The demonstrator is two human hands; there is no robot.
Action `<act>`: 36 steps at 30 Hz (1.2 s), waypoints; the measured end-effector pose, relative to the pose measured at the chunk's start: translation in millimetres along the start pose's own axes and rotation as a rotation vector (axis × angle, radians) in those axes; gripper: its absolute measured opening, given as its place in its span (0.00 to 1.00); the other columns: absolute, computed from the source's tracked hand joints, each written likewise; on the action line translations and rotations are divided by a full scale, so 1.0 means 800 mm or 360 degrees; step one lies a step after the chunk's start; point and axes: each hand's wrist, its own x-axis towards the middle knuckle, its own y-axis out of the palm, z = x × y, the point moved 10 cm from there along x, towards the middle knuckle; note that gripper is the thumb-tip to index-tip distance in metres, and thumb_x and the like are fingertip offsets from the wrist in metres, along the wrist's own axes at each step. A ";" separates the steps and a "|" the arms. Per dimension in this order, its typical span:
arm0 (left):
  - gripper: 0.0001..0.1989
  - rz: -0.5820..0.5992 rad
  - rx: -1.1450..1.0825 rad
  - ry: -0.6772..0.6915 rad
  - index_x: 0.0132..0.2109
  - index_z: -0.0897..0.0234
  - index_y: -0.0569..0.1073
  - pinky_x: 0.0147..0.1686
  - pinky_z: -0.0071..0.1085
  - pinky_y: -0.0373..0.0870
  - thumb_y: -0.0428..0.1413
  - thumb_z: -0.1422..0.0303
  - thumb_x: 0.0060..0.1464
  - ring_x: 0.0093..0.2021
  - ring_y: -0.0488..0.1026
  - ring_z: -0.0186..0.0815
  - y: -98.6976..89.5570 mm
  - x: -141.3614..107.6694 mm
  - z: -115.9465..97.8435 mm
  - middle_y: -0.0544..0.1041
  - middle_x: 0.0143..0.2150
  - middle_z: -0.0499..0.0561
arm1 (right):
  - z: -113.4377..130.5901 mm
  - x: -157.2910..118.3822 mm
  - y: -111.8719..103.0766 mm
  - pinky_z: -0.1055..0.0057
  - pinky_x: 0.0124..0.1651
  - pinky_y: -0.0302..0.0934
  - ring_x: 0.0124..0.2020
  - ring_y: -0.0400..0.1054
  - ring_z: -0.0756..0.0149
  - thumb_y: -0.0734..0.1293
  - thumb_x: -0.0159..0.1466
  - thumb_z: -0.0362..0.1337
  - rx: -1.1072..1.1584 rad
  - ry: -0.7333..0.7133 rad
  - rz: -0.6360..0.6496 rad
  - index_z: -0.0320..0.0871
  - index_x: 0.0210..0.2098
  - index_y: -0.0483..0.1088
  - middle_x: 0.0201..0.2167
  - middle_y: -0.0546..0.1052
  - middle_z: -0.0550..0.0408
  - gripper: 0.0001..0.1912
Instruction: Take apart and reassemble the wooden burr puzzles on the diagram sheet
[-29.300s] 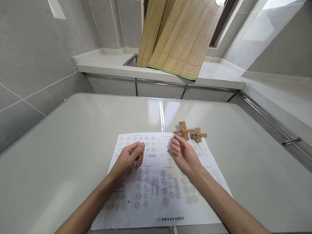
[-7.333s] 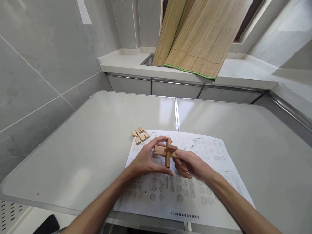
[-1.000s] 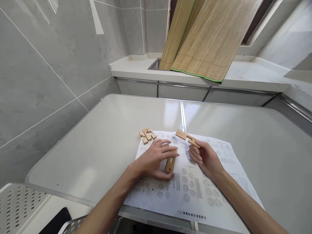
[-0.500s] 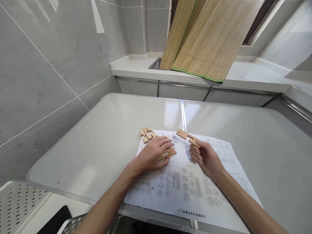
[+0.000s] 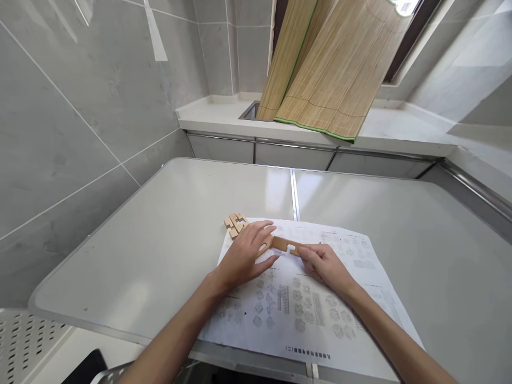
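Note:
My right hand (image 5: 323, 263) pinches the right end of a notched wooden piece (image 5: 280, 243), whose left end meets a slotted wooden piece (image 5: 264, 246). That slotted piece lies partly under my left hand (image 5: 247, 255), its fingers spread over it and thumb stretched below. Several small notched wooden blocks (image 5: 233, 230) sit together just beyond my left hand, at the paper's upper left corner. Beneath both hands lies a large printed sheet (image 5: 288, 330) with small diagrams.
The sheet rests on a light folding table (image 5: 192, 202) with a metal seam. Behind it are a white counter (image 5: 216, 124) and a hanging bamboo mat (image 5: 328, 80). A perforated white rack (image 5: 24, 341) and a black object (image 5: 86, 368) are at the lower left.
My right hand has moved left and lowered its piece against the slotted one. My left hand's fingers have spread and lifted a little. The view has shifted slightly.

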 end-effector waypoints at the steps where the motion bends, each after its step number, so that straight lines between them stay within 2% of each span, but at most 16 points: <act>1: 0.25 0.0004 -0.0001 0.0046 0.67 0.57 0.65 0.64 0.51 0.72 0.60 0.64 0.67 0.66 0.72 0.50 0.000 0.001 -0.004 0.74 0.64 0.60 | 0.004 -0.001 0.005 0.67 0.25 0.42 0.17 0.47 0.72 0.65 0.70 0.54 -0.0087 -0.0025 0.0058 0.46 0.18 0.57 0.13 0.57 0.63 0.29; 4: 0.12 0.0005 0.0011 0.0122 0.56 0.59 0.73 0.56 0.46 0.74 0.60 0.64 0.68 0.56 0.77 0.47 0.001 0.002 -0.012 0.82 0.52 0.55 | 0.014 -0.003 0.013 0.68 0.26 0.44 0.18 0.49 0.71 0.62 0.71 0.52 -0.0220 -0.0066 0.0149 0.46 0.19 0.58 0.14 0.58 0.63 0.28; 6: 0.07 -0.0017 0.0046 0.0140 0.49 0.59 0.75 0.52 0.44 0.74 0.61 0.64 0.67 0.51 0.78 0.45 0.001 0.002 -0.014 0.83 0.46 0.53 | 0.018 -0.002 0.007 0.68 0.27 0.47 0.19 0.51 0.70 0.61 0.72 0.52 -0.0281 -0.0083 0.0062 0.46 0.20 0.59 0.16 0.60 0.62 0.27; 9: 0.07 -0.0063 0.0125 0.0160 0.41 0.60 0.74 0.50 0.44 0.73 0.63 0.63 0.62 0.49 0.77 0.45 0.000 0.002 -0.018 0.82 0.44 0.53 | 0.024 -0.001 -0.002 0.69 0.27 0.47 0.21 0.51 0.70 0.61 0.73 0.51 -0.0440 -0.0139 -0.0101 0.46 0.21 0.57 0.18 0.59 0.62 0.26; 12: 0.07 -0.0039 0.0169 0.0175 0.37 0.60 0.72 0.52 0.46 0.72 0.63 0.65 0.57 0.51 0.76 0.47 0.003 0.002 -0.020 0.81 0.45 0.54 | 0.028 -0.001 0.000 0.69 0.27 0.46 0.21 0.51 0.70 0.62 0.73 0.50 -0.0606 -0.0193 -0.0157 0.46 0.21 0.57 0.17 0.58 0.63 0.26; 15: 0.08 0.0015 0.0176 0.0158 0.36 0.61 0.72 0.55 0.48 0.72 0.63 0.65 0.53 0.53 0.75 0.48 0.007 0.002 -0.019 0.81 0.47 0.56 | 0.030 -0.003 0.004 0.69 0.28 0.51 0.21 0.57 0.69 0.63 0.73 0.47 -0.0727 -0.0233 -0.0211 0.45 0.27 0.69 0.18 0.64 0.63 0.20; 17: 0.09 0.0056 0.0191 0.0142 0.37 0.61 0.71 0.56 0.49 0.71 0.63 0.64 0.53 0.54 0.74 0.49 0.011 0.002 -0.017 0.80 0.48 0.56 | 0.030 -0.004 0.006 0.69 0.29 0.56 0.22 0.62 0.68 0.64 0.74 0.46 -0.0769 -0.0250 -0.0244 0.46 0.40 0.76 0.22 0.71 0.62 0.13; 19: 0.10 0.0101 0.0208 0.0129 0.38 0.61 0.71 0.57 0.49 0.70 0.63 0.63 0.53 0.55 0.74 0.50 0.014 0.002 -0.015 0.80 0.48 0.56 | 0.030 -0.005 0.008 0.69 0.31 0.60 0.23 0.65 0.67 0.64 0.74 0.45 -0.0815 -0.0273 -0.0266 0.47 0.52 0.76 0.28 0.77 0.60 0.14; 20: 0.10 0.0118 0.0212 0.0123 0.38 0.61 0.71 0.57 0.49 0.69 0.63 0.63 0.53 0.55 0.74 0.50 0.015 0.002 -0.015 0.79 0.47 0.56 | 0.031 -0.005 0.009 0.68 0.31 0.61 0.23 0.66 0.67 0.65 0.73 0.44 -0.0851 -0.0292 -0.0277 0.47 0.54 0.76 0.30 0.78 0.58 0.15; 28: 0.10 0.0166 0.0184 0.0033 0.37 0.59 0.70 0.57 0.53 0.69 0.63 0.64 0.51 0.53 0.72 0.51 0.012 0.005 -0.007 0.78 0.47 0.56 | 0.041 -0.007 0.018 0.64 0.34 0.65 0.24 0.67 0.67 0.63 0.75 0.42 -0.1041 -0.0442 -0.0256 0.48 0.55 0.73 0.48 0.80 0.50 0.13; 33: 0.11 0.0151 0.0155 -0.0018 0.38 0.59 0.69 0.57 0.53 0.70 0.63 0.65 0.51 0.53 0.72 0.52 0.010 0.004 -0.002 0.77 0.48 0.57 | 0.040 -0.008 0.019 0.63 0.34 0.66 0.24 0.67 0.67 0.63 0.74 0.41 -0.1015 -0.0471 -0.0212 0.49 0.57 0.71 0.52 0.80 0.48 0.14; 36: 0.12 0.0145 0.0139 -0.0051 0.43 0.59 0.70 0.57 0.52 0.70 0.62 0.65 0.52 0.55 0.73 0.52 0.010 0.004 0.001 0.77 0.53 0.59 | 0.041 -0.008 0.019 0.64 0.34 0.66 0.25 0.66 0.67 0.63 0.73 0.40 -0.1011 -0.0483 -0.0207 0.48 0.57 0.71 0.49 0.81 0.49 0.15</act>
